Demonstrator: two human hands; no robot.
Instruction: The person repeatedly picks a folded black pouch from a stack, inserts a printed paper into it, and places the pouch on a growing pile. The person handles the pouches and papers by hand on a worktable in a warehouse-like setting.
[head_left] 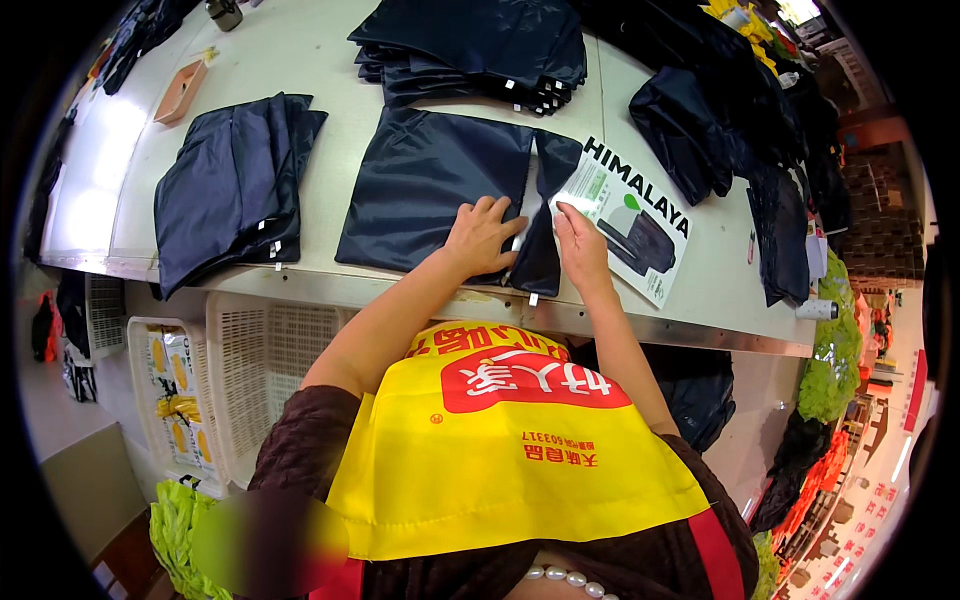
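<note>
One white crate [140, 375] below the left front of the table [270, 60] holds yellow-and-white packets [181, 365]; a slotted white basket [238, 350] stands beside it, also below the table. Toward the table's left side sits a shallow orange tray [180, 92], its inside too small to read. At the table's near edge, the left hand [484, 237] rests, fingers spread, on a folded dark garment [425, 170]; the right hand [582, 242] clamps a printed white sheet [632, 225] over the table's front.
</note>
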